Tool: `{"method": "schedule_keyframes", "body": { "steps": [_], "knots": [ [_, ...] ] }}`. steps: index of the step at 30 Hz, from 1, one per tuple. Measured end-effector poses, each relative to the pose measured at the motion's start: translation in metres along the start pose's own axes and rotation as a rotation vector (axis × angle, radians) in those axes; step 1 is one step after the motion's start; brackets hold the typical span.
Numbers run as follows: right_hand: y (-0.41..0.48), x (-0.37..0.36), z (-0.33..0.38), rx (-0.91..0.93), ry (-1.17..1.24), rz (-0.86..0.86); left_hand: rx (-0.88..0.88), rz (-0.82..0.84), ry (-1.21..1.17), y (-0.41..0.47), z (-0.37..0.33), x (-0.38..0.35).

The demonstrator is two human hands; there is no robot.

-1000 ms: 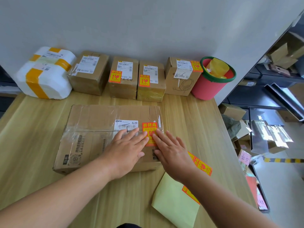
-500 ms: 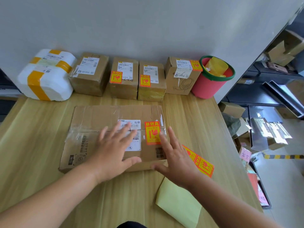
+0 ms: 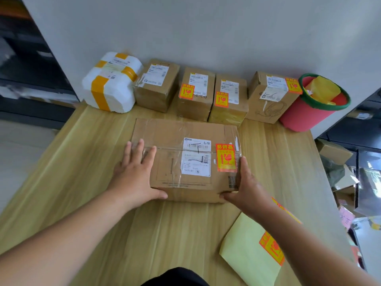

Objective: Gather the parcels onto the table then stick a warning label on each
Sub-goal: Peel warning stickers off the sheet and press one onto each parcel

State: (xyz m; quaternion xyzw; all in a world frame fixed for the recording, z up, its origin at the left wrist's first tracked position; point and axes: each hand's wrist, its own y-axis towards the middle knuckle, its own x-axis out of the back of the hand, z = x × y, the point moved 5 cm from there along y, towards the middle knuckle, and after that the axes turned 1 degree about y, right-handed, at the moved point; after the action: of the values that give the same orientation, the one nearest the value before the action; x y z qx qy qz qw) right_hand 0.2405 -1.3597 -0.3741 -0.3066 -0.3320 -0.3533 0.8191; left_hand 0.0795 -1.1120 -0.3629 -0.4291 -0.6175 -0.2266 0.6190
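at table [image 3: 82, 162] centre, one flat parcel [image 3: 175, 133], warning label [image 3: 226, 157] already on its top. our left hand [image 3: 134, 174] lies flat on its left top, fingers straight; our right hand [image 3: 247, 186] braces the near right corner, fingers straight along the side. we judge it ready to shift: push evenly, palms off the label.

Right of the big parcel [image 3: 175, 133], a forearm [image 3: 305, 248] hid part of the label sheet [image 3: 247, 254]. The parcel's shipping slip [image 3: 196, 159] bore unreadably small print.
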Motion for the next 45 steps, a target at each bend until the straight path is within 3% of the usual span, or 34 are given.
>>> {"method": "schedule_keyframes", "body": {
  "steps": [12,21,29,36,45],
  "knots": [
    [0.009,0.038,-0.012,-0.024,0.071,-0.086,-0.016,-0.051,-0.086,0.021,-0.035,0.02],
    [-0.017,0.144,-0.111,-0.192,0.062,-0.251,-0.283,-0.091,-0.226,0.06,-0.184,0.026],
    [0.009,0.185,-0.2,-0.276,0.007,-0.269,-0.359,-0.031,-0.224,0.107,-0.287,0.001],
    [0.041,0.202,-0.236,-0.278,0.054,-0.301,-0.26,-0.038,-0.374,0.127,-0.29,-0.008],
    [0.061,0.217,-0.239,-0.249,0.109,-0.265,-0.205,-0.028,-0.347,0.137,-0.306,-0.009]
  ]
}}
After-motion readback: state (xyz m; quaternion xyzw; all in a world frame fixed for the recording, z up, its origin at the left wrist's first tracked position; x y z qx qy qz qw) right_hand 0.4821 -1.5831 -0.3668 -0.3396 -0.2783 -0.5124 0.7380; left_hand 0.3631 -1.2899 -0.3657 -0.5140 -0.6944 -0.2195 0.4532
